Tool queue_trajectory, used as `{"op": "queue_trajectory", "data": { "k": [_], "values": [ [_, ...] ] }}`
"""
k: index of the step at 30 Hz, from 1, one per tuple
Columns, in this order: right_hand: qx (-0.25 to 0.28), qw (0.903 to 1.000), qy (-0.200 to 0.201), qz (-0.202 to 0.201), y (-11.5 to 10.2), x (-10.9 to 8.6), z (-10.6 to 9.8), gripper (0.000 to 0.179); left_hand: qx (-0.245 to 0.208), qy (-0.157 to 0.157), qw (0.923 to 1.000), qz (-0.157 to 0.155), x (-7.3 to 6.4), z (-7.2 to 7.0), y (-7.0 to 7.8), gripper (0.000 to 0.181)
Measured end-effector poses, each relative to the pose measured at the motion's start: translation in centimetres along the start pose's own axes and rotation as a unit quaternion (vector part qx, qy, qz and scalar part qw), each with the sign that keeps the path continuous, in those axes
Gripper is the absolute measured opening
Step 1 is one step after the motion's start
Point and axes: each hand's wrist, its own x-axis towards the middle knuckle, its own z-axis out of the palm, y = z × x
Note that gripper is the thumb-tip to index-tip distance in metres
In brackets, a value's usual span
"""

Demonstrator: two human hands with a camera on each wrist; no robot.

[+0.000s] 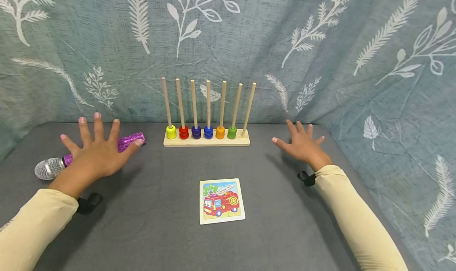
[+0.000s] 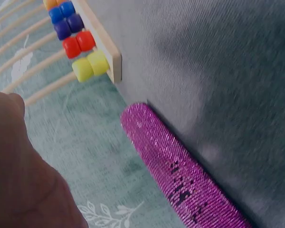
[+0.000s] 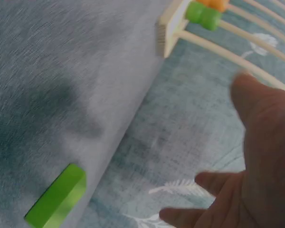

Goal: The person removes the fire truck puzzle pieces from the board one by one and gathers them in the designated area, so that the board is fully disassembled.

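My left hand [image 1: 97, 156] is held with fingers spread over a microphone with a silver mesh head [image 1: 49, 168] and a purple sequined handle [image 2: 175, 166]; it grips nothing. On the right, my right hand [image 1: 301, 144] also has its fingers spread, with nothing held. A green block [image 3: 57, 197] lies below it in the right wrist view; the head view does not show it. Between the hands, at the back, stands a wooden peg rack [image 1: 206, 142] with coloured beads on its upright pegs, the rightmost peg bare. Nearer lies a square fire-truck picture puzzle [image 1: 221, 201].
A dark grey table [image 1: 160, 223] carries everything. Behind it and along the right hangs a grey-green cloth [image 1: 228, 41] with white leaf prints, close behind the peg rack. Black bands [image 1: 306, 178] are on both wrists.
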Motion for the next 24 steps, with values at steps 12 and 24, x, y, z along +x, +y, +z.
{"op": "queue_trajectory", "data": {
  "k": [12, 24],
  "values": [
    [0.066, 0.9937, 0.013, -0.090, -0.6, -1.2, 0.3, 0.057, -0.060, 0.065, 0.9932, 0.076, -1.4, 2.1, 1.3, 0.084],
    [0.107, 0.9809, 0.022, -0.161, -1.6, -2.3, 1.3, 0.045, -0.059, 0.077, 0.9760, 0.195, -4.3, 2.7, 4.8, 0.054]
  ]
}}
